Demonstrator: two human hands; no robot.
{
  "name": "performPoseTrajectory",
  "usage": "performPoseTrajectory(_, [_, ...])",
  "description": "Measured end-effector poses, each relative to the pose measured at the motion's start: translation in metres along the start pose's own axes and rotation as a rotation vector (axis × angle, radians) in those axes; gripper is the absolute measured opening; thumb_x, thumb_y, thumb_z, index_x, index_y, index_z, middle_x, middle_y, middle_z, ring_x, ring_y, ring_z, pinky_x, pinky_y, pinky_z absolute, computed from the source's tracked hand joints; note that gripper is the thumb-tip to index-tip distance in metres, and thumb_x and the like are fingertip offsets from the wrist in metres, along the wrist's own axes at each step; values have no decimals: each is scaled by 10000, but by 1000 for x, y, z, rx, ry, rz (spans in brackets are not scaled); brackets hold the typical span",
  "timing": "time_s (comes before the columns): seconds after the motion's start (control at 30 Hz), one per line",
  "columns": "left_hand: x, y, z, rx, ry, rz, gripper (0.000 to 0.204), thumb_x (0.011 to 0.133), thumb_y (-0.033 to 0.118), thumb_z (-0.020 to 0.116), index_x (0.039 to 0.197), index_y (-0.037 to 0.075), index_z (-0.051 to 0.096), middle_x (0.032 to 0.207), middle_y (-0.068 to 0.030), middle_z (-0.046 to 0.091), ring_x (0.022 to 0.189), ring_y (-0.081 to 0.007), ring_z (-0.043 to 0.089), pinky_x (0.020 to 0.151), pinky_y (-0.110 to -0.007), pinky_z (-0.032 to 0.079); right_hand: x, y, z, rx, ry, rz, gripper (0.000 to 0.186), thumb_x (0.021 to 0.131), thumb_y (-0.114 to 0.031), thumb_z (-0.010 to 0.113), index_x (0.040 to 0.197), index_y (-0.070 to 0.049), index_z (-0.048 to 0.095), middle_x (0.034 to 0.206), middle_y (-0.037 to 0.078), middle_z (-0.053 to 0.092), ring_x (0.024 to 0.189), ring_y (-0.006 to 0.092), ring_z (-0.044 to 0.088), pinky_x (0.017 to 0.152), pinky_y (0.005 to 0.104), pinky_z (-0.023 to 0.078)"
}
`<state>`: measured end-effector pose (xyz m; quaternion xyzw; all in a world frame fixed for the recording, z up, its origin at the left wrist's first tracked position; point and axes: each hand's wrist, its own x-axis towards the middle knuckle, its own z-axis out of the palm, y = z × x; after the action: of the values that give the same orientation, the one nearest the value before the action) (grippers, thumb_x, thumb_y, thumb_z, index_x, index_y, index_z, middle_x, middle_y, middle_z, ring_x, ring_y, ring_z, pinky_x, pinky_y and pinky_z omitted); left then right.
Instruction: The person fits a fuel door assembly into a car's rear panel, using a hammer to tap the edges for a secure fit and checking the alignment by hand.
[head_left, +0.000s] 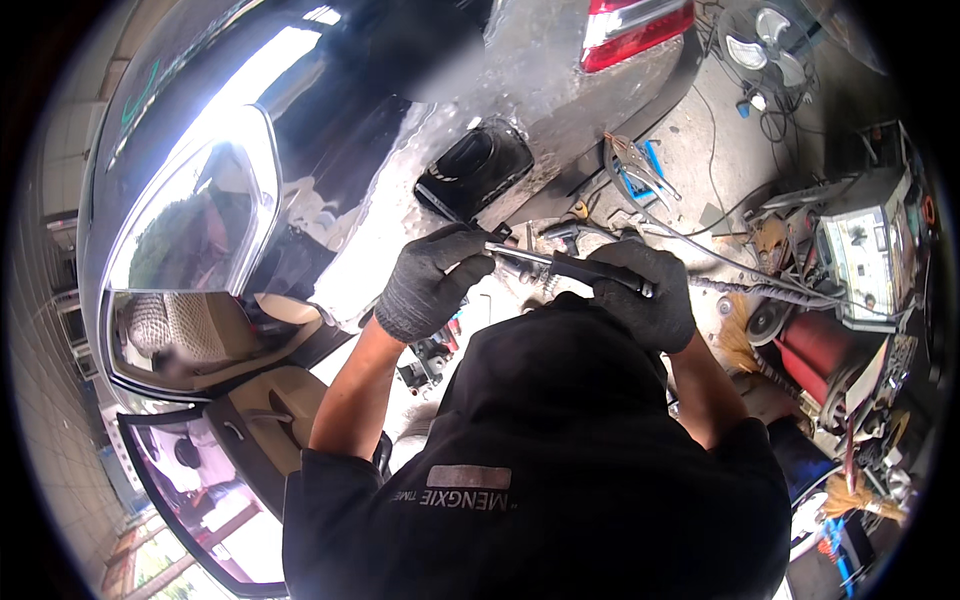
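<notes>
In front of my chest, both hands in dark knit gloves hold one slim tool (525,254) with a bright metal shaft and a black handle; its exact kind does not show. Wrapped round the handle end is my right hand (650,300). My left hand (432,285) pinches the far end of the shaft, where the tip is partly hidden. Just beyond my left hand is the dark car's side panel (400,200), with a whitish, scuffed area. A black recess (475,165) opens in that panel, close above the tool.
A red tail light (640,35) sits at the car's far end; a door (260,420) hangs open at left. Locking pliers (640,165), a blue tray and cables lie on the floor. At right stand a fan (765,45), a cluttered machine (860,250) and a red cylinder (815,350).
</notes>
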<state>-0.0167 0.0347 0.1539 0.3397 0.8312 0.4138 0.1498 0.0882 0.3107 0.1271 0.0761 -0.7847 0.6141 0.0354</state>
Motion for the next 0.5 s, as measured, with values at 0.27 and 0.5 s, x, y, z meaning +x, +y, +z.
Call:
performPoseTrajectory(0.27, [-34, 6, 4, -7, 2, 62, 230, 877, 27, 686, 1101, -25, 676, 889, -145, 672, 774, -285, 686, 708, -351, 536, -4, 7, -6, -39, -164, -133, 308, 767, -69, 762, 1058, -18, 673, 892, 160, 700, 787, 332, 704, 699, 388, 536])
performPoseTrajectory(0.5, [-33, 24, -2, -121, -386, 91, 231, 858, 0, 674, 1086, -28, 677, 898, -154, 691, 830, -303, 697, 745, -376, 543, -26, -20, -33, -448, -390, -286, 389, 708, -96, 806, 1092, -95, 744, 1023, 79, 738, 847, 286, 709, 835, 415, 527])
